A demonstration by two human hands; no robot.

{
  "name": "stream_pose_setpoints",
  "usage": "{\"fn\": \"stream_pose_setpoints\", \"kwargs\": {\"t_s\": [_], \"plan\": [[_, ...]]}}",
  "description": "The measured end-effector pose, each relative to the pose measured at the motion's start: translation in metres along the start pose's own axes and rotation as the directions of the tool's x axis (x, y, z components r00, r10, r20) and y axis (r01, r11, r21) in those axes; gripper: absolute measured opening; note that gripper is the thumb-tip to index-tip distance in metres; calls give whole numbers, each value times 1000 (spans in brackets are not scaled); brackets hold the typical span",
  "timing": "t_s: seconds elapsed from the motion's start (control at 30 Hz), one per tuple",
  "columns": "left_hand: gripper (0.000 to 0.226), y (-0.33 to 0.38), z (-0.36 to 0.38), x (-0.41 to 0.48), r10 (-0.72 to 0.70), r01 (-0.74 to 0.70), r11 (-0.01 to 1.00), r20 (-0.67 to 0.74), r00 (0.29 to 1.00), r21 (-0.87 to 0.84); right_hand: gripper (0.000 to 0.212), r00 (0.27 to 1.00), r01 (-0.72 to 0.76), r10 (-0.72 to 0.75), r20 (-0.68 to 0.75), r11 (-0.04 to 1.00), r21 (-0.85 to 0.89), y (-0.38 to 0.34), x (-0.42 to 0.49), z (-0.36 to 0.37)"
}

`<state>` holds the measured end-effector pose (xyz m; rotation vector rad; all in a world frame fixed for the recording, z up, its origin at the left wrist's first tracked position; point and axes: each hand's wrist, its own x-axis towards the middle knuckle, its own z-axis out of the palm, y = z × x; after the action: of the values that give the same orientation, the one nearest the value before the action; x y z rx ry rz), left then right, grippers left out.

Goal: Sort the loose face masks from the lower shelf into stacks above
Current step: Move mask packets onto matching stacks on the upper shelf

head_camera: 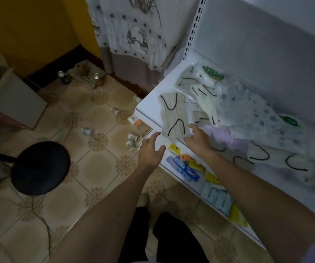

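At the front edge of the shelf (147, 111), my right hand (198, 139) pinches a corner of the beige face mask (172, 112), my left hand (151, 149) beside it, grip wide open; so slight a hold could let the mask slide off to the floor (99, 168).

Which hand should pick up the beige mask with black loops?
Right, probably. The right hand pinches the beige mask at its near edge on the white shelf, while the left hand hangs open beside the shelf, touching nothing.
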<state>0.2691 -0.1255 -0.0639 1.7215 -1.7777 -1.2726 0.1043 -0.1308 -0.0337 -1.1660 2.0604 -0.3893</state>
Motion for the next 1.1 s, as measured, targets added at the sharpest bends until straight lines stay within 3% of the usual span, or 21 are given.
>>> {"fn": "stream_pose_setpoints", "kwargs": {"t_s": [0.13, 0.23, 0.37, 0.47, 0.6, 0.67, 0.77, 0.9, 1.0, 1.1], "plan": [[52, 2, -8, 23, -30, 36, 992, 56, 998, -123, 56, 999, -41, 41, -1, 999, 4, -14, 15, 12], [52, 4, -13, 32, -80, 89, 979, 52, 995, -184, 46, 994, -107, 103, 37, 985, 132, -23, 20, 16], [45, 1, -23, 46, -131, 102, 974, -134, 982, -203, 32, 987, -108, 80, 140, 973, 206, -27, 26, 20], [46, 1, -33, 55, -239, 191, 955, -212, 948, -226, 26, 997, -70, 63, 44, 980, 185, -23, 30, 19], [33, -6, -52, 65, -205, 202, 979, -154, 967, -37, 37, 988, 22, -11, -157, 997, 73, -24, 47, 9], [22, -13, -58, 69, -122, 130, 989, -111, 986, 75, 51, 988, 41, -32, -151, 998, 56, -28, 56, 2], [28, -16, -64, 74, -82, 92, 989, -89, 993, 112, 61, 997, 43, -40, -60, 997, 56, -30, 61, 1], [28, -16, -64, 72, -36, 48, 986, -74, 997, 158, 23, 998, -12, 16, -54, 997, 73, -28, 67, 9], [24, -15, -68, 69, -11, 30, 985, -107, 994, 171, 13, 999, -37, 36, 8, 987, 155, -39, 71, 5], [25, -13, -78, 63, -29, 66, 976, -178, 984, 206, 34, 999, 43, -43, -4, 991, 130, -51, 69, 1]]}}
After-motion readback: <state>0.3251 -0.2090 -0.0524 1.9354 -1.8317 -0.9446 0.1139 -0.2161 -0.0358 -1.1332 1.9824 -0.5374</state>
